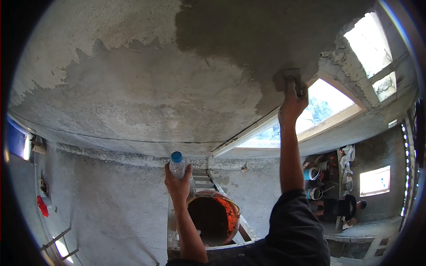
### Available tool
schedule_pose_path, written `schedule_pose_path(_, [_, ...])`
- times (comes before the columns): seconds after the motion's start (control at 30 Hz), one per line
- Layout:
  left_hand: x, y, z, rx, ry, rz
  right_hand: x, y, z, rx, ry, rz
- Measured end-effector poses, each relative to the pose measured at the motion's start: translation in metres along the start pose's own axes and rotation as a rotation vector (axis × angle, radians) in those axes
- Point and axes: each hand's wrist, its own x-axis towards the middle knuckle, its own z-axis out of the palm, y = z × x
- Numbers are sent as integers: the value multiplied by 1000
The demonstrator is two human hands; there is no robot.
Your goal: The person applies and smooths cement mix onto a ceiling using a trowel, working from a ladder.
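Note:
My left hand (176,185) is wrapped round a clear plastic bottle (178,167) with a blue cap, held upright in front of the wall. Raised high on the right, my right hand (293,106) grips a dark grey sponge-like block (281,80) and presses it to the plastered wall (151,93). The block sits at the edge of a darker, wet-looking patch (239,31), just above the window. Below the bottle stands an orange bucket (231,217), its inside dark, and I cannot make out its contents.
A ladder (205,178) stands under and behind the bucket. The framed window (330,99) lies close to my right forearm. On the lower right, another person (339,207) in dark clothes is near paint-type buckets (312,174). A red object (42,206) hangs at far left.

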Motion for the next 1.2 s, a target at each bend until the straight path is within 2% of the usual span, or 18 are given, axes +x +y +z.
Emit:
schedule_pose_path(0.1, [0, 2, 0, 20, -4, 14, -21, -14, 17, 443, 77, 530])
schedule_pose_path(0.17, [0, 0, 1, 18, -8, 11, -24, -2, 18, 669, 58, 658])
schedule_pose_path(0.27, [1, 2, 0, 15, -9, 5, -22, 25, 21, 798, -100, 596])
schedule_pose_path(0.33, [0, 2, 0, 17, -12, -1, -20, 31, 31, 350, 31, 137])
schedule_pose_path(0.37, [0, 2, 0, 4, -12, 2, -19, 27, 35, 346, 31, 137])
schedule_pose_path(0.43, [1, 2, 0, -10, -9, 11, -15, 17, 47, -283, 132, -431])
schedule_pose_path(0.47, [2, 3, 0, -25, -20, 6, -8, 22, 55, -277, 135, -434])
schedule_pose_path(0.53, [-1, 3, -1, -30, -41, -9, -2, 38, 62, -484, 142, -755])
schedule_pose_path(0.57, [-1, 3, 0, -11, -22, -9, -10, 48, 63, -492, 145, -753])
schedule_pose_path(0.7, [0, 9, -1, 15, -18, -32, -70, 69, 79, -535, -414, -738])
schedule_pose_path(0.73, [-1, 9, -1, 16, -19, -35, -74, 63, 77, -536, -416, -735])
schedule_pose_path(0.8, [0, 8, -2, 19, -23, -54, -78, 53, 77, -460, -288, -763])
schedule_pose_path(0.83, [-1, 7, -2, 24, -19, -63, -69, 47, 72, -327, -202, -568])
schedule_pose_path(0.9, [-1, 7, -2, -44, -26, -64, -34, 34, 66, -426, 14, -627])
schedule_pose_path(1.03, [0, 7, -1, -13, -22, -41, 5, 37, 65, -417, 143, -739])
schedule_pose_path(1.1, [-3, 12, -1, 15, 17, -10, -13, 70, 61, -475, -76, -737])
schedule_pose_path(1.17, [1, 9, -1, 5, -9, -16, -57, 92, 52, -569, -493, -523])
schedule_pose_path(1.2, [0, 8, -1, -1, -31, -30, -71, 94, 53, -496, -567, -705])
